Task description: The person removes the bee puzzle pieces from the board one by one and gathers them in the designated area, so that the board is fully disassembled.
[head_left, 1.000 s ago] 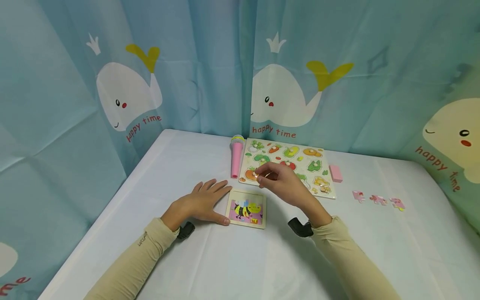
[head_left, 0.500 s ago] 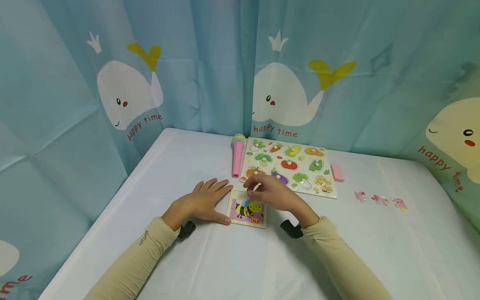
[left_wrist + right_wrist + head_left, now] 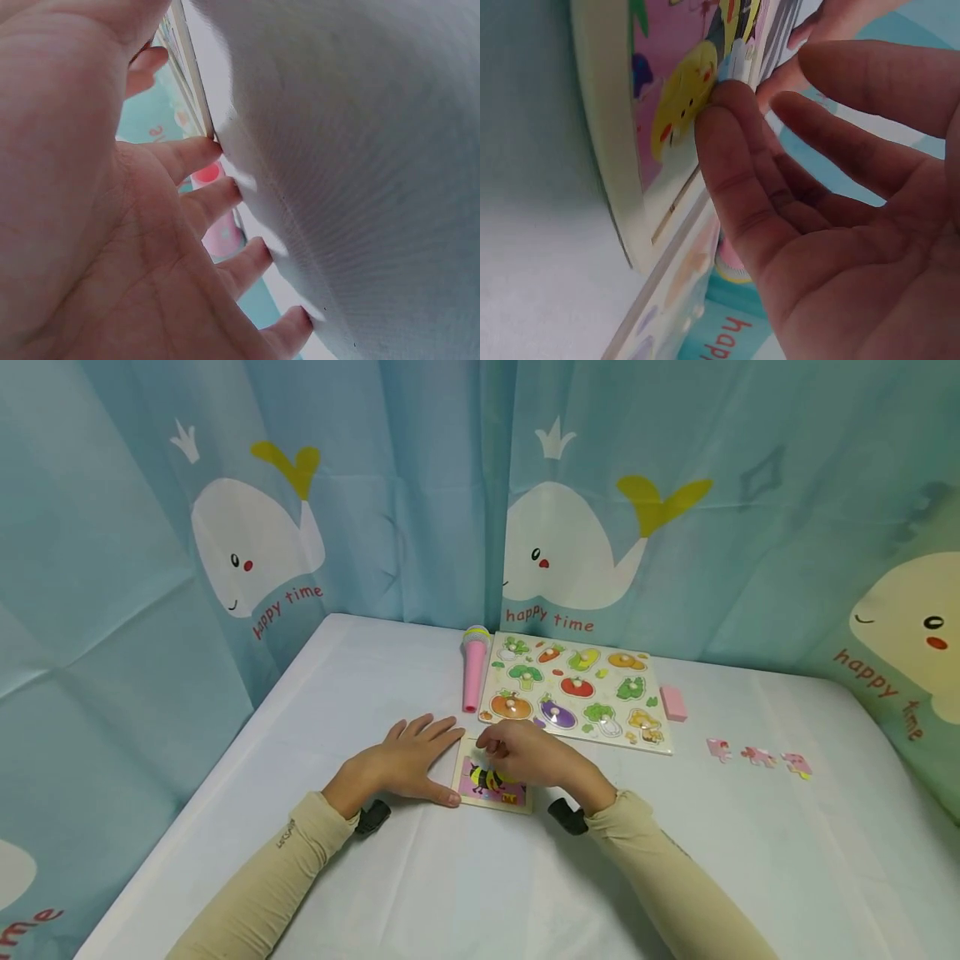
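A small square jigsaw puzzle of a yellow-and-black bee lies in a pale wooden frame [image 3: 495, 807] on the table. Beside its left edge my left hand [image 3: 397, 768] rests flat with fingers spread, the thumb and index fingertip right at the frame. My right hand [image 3: 536, 756] hovers over the frame's upper right part and hides some of the picture. In the right wrist view its lower fingertips [image 3: 724, 112] meet the puzzle near the bee's yellow head [image 3: 682, 97]. Thumb and index finger stand apart there, with nothing between them.
Behind lies a vegetable peg board [image 3: 606, 689], flanked by a pink toy microphone [image 3: 473, 677] and a pink block [image 3: 673, 703]. Three loose pink jigsaw pieces [image 3: 757, 757] lie in a row to the right. A blue whale-print curtain [image 3: 435, 485] surrounds the table.
My right hand has moved left and down from beside the peg board onto the puzzle, its thumb and finger no longer close together. The left hand has stayed put.
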